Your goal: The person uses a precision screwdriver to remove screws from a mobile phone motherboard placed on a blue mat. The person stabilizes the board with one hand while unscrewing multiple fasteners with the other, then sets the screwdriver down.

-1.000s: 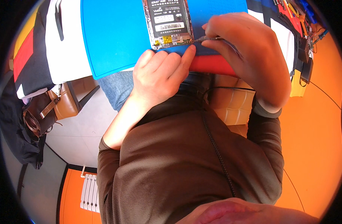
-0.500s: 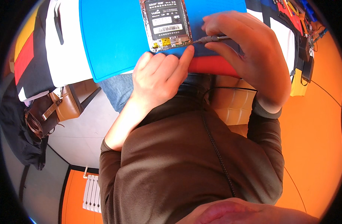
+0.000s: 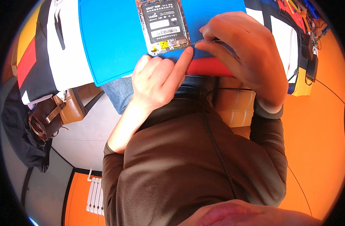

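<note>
An opened phone [image 3: 163,24] with its back cover off lies on a blue work mat [image 3: 108,37] at the top of the view. My left hand [image 3: 157,81] rests at the mat's near edge, its index finger stretched up to the phone's lower corner. My right hand [image 3: 244,56] is closed on a thin metal tool [image 3: 202,42], whose tip touches the phone's lower right corner. A red strip [image 3: 208,67] shows under my right hand at the mat's edge.
A brown bag [image 3: 59,111] and a black bag [image 3: 22,139] sit on the floor at left. A black pen-like object [image 3: 60,28] lies on the white table left of the mat. Tools and cables [image 3: 300,15] crowd the upper right. A white radiator [image 3: 95,196] is below.
The view has shifted slightly. My right hand and the tool have edged a little lower against the phone's corner; my left index finger stays at the phone's bottom edge.
</note>
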Tool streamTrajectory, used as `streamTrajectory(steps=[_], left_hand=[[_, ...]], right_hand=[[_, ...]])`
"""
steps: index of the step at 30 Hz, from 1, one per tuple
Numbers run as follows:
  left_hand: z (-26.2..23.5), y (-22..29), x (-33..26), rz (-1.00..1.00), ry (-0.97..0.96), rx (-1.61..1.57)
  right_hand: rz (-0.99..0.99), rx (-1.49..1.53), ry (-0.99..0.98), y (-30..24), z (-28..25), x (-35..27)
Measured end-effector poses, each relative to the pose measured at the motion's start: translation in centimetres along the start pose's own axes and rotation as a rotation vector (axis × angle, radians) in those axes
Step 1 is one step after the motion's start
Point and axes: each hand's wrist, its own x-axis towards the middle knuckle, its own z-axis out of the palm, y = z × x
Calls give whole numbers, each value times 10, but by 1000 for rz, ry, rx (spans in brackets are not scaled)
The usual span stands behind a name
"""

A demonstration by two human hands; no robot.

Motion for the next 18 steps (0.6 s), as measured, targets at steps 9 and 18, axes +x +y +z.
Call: streamTrajectory(steps=[9,18], left_hand=[[0,4,4,-38,-16,20],[-1,4,3,-36,-35,14]], right_hand=[[-15,104,5,-3,1,-1],[81,19,-35,-2,0,-2]])
